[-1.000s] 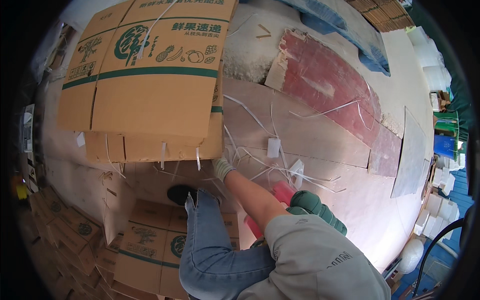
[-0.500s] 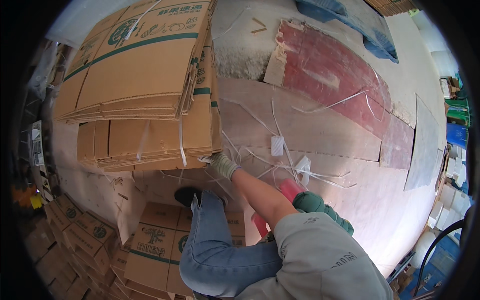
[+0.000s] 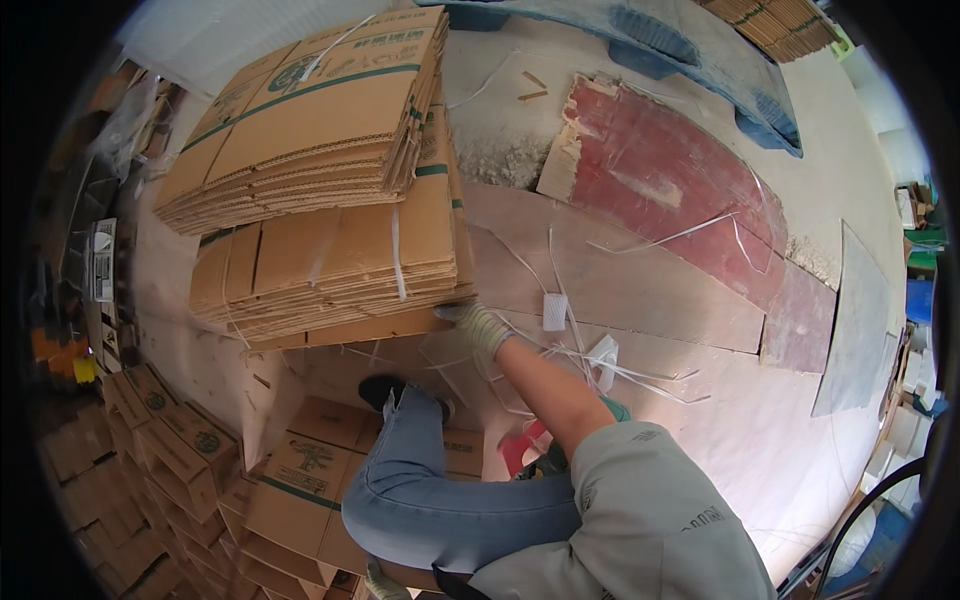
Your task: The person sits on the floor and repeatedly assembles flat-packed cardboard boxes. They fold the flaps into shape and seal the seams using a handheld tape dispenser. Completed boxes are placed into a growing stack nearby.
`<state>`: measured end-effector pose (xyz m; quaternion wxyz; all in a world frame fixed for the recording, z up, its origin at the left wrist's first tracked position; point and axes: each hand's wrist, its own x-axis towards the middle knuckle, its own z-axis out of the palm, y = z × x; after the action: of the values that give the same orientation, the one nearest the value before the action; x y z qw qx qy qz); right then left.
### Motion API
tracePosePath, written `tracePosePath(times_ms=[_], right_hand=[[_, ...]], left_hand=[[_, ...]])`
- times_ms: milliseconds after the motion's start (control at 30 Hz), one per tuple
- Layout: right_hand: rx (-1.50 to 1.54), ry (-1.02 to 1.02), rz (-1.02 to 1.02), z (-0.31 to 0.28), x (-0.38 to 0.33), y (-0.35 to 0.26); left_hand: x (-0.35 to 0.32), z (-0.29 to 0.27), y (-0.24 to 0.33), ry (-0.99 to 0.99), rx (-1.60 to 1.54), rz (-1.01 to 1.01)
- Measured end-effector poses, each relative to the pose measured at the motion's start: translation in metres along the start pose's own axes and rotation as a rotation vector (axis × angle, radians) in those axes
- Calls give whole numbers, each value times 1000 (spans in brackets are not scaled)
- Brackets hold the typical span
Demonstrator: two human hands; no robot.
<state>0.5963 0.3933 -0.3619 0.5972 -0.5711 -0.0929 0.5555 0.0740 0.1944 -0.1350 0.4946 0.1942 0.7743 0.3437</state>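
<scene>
My right hand (image 3: 482, 330), in a pale striped glove with grey fingertips, reaches to the near right corner of a stack of flattened cardboard boxes (image 3: 330, 250). Its fingers are closed at the edge of the lowest flattened cardboard box (image 3: 365, 328). White strapping bands the stack, and another strapped bundle of flattened boxes (image 3: 310, 110) lies on top, set back a little. At the lower picture edge a bit of my gloved left hand (image 3: 386, 582) shows below my knee, beside a strip of brown cardboard. Its fingers are mostly hidden.
Loose white straps (image 3: 600, 360) lie tangled on the floor right of my hand. Formed cardboard boxes (image 3: 310, 480) stand by my bent leg, with several more at lower left. Worn red boards (image 3: 670, 170) cover floor at far right, before a blue pallet (image 3: 690, 60).
The view has shifted, so the stack sits lower and farther right in it. My right hand stays at the same corner. My left glove has come into sight at the bottom.
</scene>
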Motion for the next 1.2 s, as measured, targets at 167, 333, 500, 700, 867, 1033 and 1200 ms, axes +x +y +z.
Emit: tracePosePath(times_ms=[167, 333, 500, 700, 867, 1033, 1200], right_hand=[[139, -77, 85, -50, -15, 12], [-396, -5, 12, -147, 10, 65], [-763, 154, 35, -176, -39, 69], [-163, 307, 166, -186, -75, -1], [-323, 550, 77, -235, -39, -60], [-601, 633, -592, -185, -64, -133], [-433, 480, -930, -61, -101, -227]], left_hand=[[-22, -4, -3, 34, -81, 48], [-11, 18, 11, 26, -49, -12], [-31, 29, 18, 43, -34, 21], [-43, 35, 24, 129, -15, -48], [-25, 20, -2, 34, -68, 42], [-39, 36, 15, 36, 134, 254], [-51, 46, 32, 148, 378, 192]])
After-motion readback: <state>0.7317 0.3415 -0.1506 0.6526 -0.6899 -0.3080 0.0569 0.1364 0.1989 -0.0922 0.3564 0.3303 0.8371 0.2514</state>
